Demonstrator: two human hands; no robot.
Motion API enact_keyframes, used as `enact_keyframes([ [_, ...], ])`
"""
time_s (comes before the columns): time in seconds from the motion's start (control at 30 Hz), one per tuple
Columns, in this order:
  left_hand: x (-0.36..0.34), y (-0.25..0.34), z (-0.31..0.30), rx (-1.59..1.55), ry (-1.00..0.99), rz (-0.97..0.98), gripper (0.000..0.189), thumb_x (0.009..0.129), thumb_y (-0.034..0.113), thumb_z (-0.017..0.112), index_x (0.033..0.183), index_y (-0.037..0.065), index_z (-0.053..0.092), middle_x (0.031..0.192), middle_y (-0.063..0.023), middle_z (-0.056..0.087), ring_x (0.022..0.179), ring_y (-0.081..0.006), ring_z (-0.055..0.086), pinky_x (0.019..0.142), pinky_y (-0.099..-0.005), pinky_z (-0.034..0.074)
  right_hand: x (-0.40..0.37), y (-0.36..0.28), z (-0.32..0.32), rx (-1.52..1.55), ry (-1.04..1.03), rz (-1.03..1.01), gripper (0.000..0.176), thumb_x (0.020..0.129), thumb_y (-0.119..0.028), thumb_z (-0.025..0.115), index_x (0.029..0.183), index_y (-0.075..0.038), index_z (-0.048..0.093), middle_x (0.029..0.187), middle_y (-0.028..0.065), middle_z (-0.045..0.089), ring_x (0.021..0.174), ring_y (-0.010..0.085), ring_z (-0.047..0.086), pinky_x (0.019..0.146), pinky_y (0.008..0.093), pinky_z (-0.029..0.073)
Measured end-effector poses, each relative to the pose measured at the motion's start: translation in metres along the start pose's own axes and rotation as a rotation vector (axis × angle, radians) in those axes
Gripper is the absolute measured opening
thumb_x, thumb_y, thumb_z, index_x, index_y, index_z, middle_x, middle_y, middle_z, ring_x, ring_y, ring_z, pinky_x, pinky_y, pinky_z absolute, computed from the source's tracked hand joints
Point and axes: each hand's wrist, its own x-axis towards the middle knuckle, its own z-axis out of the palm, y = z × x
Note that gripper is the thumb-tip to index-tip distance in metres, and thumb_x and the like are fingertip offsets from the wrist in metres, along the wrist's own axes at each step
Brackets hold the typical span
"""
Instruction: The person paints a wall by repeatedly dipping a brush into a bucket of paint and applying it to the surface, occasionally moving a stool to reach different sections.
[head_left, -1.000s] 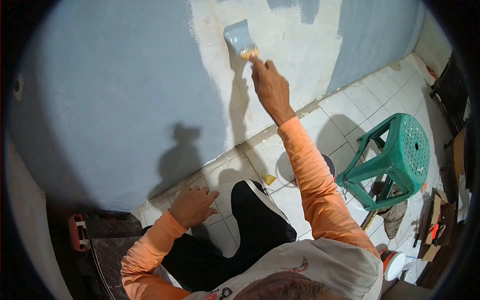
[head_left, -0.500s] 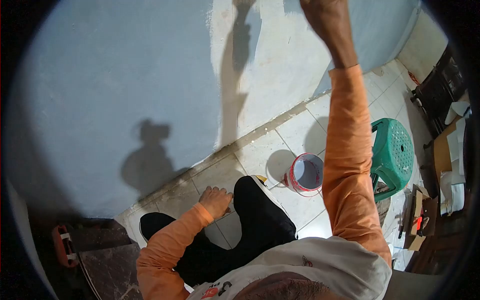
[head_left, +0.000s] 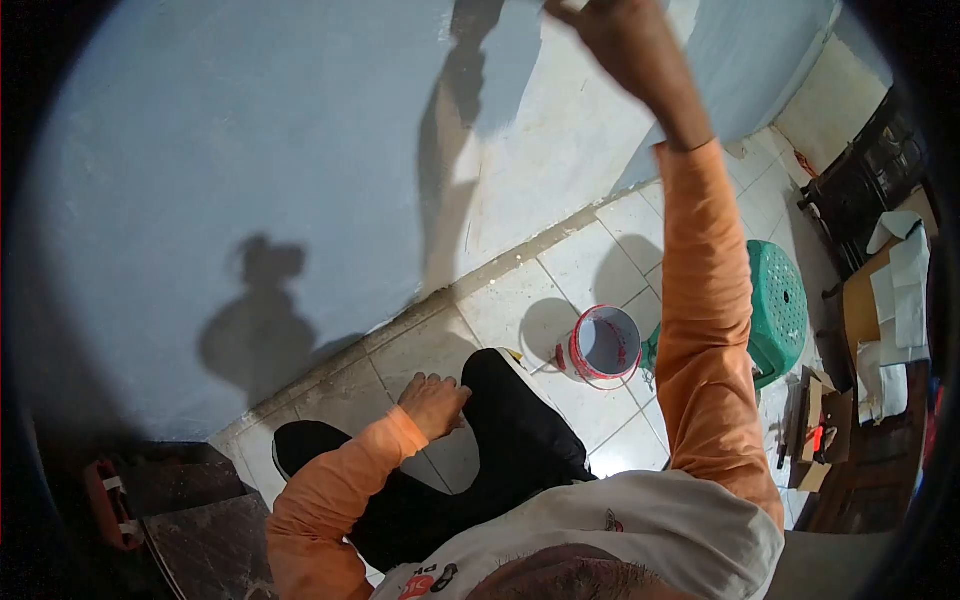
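Observation:
My right hand (head_left: 635,55) is raised by the wall (head_left: 300,130) at the top of the view. Its fingers are curled, and the frame's top edge partly cuts off what they hold, which I cannot make out. Wet-looking blue-grey paint borders a whitish patch (head_left: 570,110) near this hand. Lower down, my left hand (head_left: 435,405) hangs beside my bent knee, its fingers loosely apart and holding nothing. A red and white bucket (head_left: 563,358) with greyish paint inside stands on the tiles, right of my knee.
The green stool (head_left: 778,310) stands right of the bucket, partly behind my right arm. Farther right are an open cardboard box (head_left: 835,425) and dark furniture (head_left: 860,190). A dark brown object (head_left: 205,530) sits at lower left. The tiled floor (head_left: 500,300) meets the wall diagonally.
My right hand has moved left and slightly down in the view. Blue-grey now covers more of the whitish upper wall. The bucket and stool appear slightly farther left. My left hand has barely moved.

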Motion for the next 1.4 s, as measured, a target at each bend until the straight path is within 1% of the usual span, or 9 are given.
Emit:
enact_keyframes([
  [0.07, -0.003, -0.002, 0.001, -0.010, 0.027, 0.003, 0.055, 0.091, 0.038, 0.078, 0.138, 0.011, 0.065, 0.121, -0.0139, 0.068, 0.117, -0.0367, 0.064, 0.103, -0.0527, 0.047, 0.042, -0.049, -0.056, 0.313, 0.082, 0.661, 0.021, 0.101, -0.016, 0.069, 0.109, 0.003, 0.075, 0.069, 0.0182, 0.067, 0.055, 0.0120, 0.051, 0.048, 0.0347, 0.042],
  [0.2, -0.010, -0.003, 0.001, -0.012, 0.070, 0.022, 0.055, 0.091, 0.038, 0.078, 0.138, 0.012, 0.065, 0.121, -0.0139, 0.069, 0.116, -0.0370, 0.065, 0.103, -0.0526, 0.046, -0.028, -0.085, 0.031, 0.145, -0.025, 0.593, 0.028, 0.103, -0.029, 0.057, 0.100, -0.006, 0.072, 0.081, 0.0236, 0.070, 0.074, 0.0460, 0.068, 0.065, 0.0548, 0.055],
  [0.53, -0.009, 0.002, 0.008, 0.045, -0.082, 0.034, 0.056, 0.092, 0.044, 0.076, 0.137, 0.013, 0.065, 0.124, -0.0134, 0.069, 0.120, -0.0351, 0.065, 0.102, -0.0519, 0.049, 0.017, -0.036, 0.002, 0.183, -0.174, 0.196, 0.021, 0.098, -0.029, 0.071, 0.108, -0.011, 0.078, 0.073, 0.0165, 0.069, 0.060, 0.0342, 0.067, 0.060, 0.0411, 0.054],
  [0.6, -0.006, 0.005, 0.006, 0.067, -0.122, 0.030, 0.055, 0.092, 0.043, 0.076, 0.137, 0.014, 0.065, 0.125, -0.0137, 0.068, 0.121, -0.0351, 0.065, 0.103, -0.0520, 0.048, 0.077, -0.032, -0.049, 0.359, -0.175, 0.662, 0.026, 0.097, -0.021, 0.074, 0.108, 0.002, 0.078, 0.065, 0.0165, 0.064, 0.052, 0.0130, 0.051, 0.048, 0.0360, 0.042],
  [0.87, -0.004, 0.000, 0.014, 0.023, -0.042, 0.059, 0.057, 0.092, 0.044, 0.076, 0.139, 0.015, 0.064, 0.124, -0.0144, 0.069, 0.118, -0.0368, 0.065, 0.103, -0.0530, 0.047, -0.042, -0.063, 0.038, 0.141, -0.053, 0.496, 0.020, 0.097, -0.027, 0.069, 0.105, -0.010, 0.077, 0.083, 0.0220, 0.073, 0.079, 0.0435, 0.071, 0.074, 0.0514, 0.057],
  [1.07, 0.006, -0.002, 0.016, 0.047, -0.131, 0.046, 0.057, 0.091, 0.043, 0.077, 0.138, 0.014, 0.065, 0.124, -0.0148, 0.069, 0.118, -0.0371, 0.065, 0.102, -0.0534, 0.047, -0.028, -0.032, -0.014, 0.310, -0.508, 0.626, 0.020, 0.094, -0.026, 0.073, 0.104, -0.009, 0.077, 0.087, 0.0254, 0.072, 0.080, 0.0405, 0.073, 0.073, 0.0497, 0.057],
  [1.13, 0.009, 0.002, 0.016, 0.062, -0.160, 0.045, 0.056, 0.091, 0.042, 0.078, 0.138, 0.014, 0.065, 0.124, -0.0149, 0.069, 0.119, -0.0371, 0.065, 0.103, -0.0537, 0.047, -0.011, 0.034, -0.015, 0.342, -0.130, 0.177, 0.020, 0.096, -0.022, 0.075, 0.113, -0.011, 0.078, 0.073, 0.0121, 0.071, 0.058, 0.0211, 0.064, 0.058, 0.0321, 0.052],
  [1.2, 0.011, 0.006, 0.013, 0.060, -0.174, 0.021, 0.055, 0.091, 0.041, 0.077, 0.137, 0.013, 0.065, 0.124, -0.0143, 0.069, 0.120, -0.0367, 0.065, 0.104, -0.0542, 0.047, 0.026, 0.038, -0.044, 0.335, -0.078, 0.734, 0.026, 0.094, -0.024, 0.078, 0.108, -0.003, 0.080, 0.065, 0.0073, 0.063, 0.060, 0.0120, 0.052, 0.054, 0.0357, 0.044],
  [1.4, 0.006, 0.008, 0.013, 0.027, -0.128, 0.013, 0.056, 0.091, 0.042, 0.077, 0.137, 0.013, 0.065, 0.125, -0.0139, 0.070, 0.121, -0.0367, 0.065, 0.105, -0.0535, 0.047, -0.082, 0.007, 0.046, 0.121, 0.007, 0.379, 0.025, 0.098, -0.027, 0.073, 0.115, -0.010, 0.074, 0.075, 0.0170, 0.069, 0.063, 0.0269, 0.065, 0.061, 0.0357, 0.052],
])
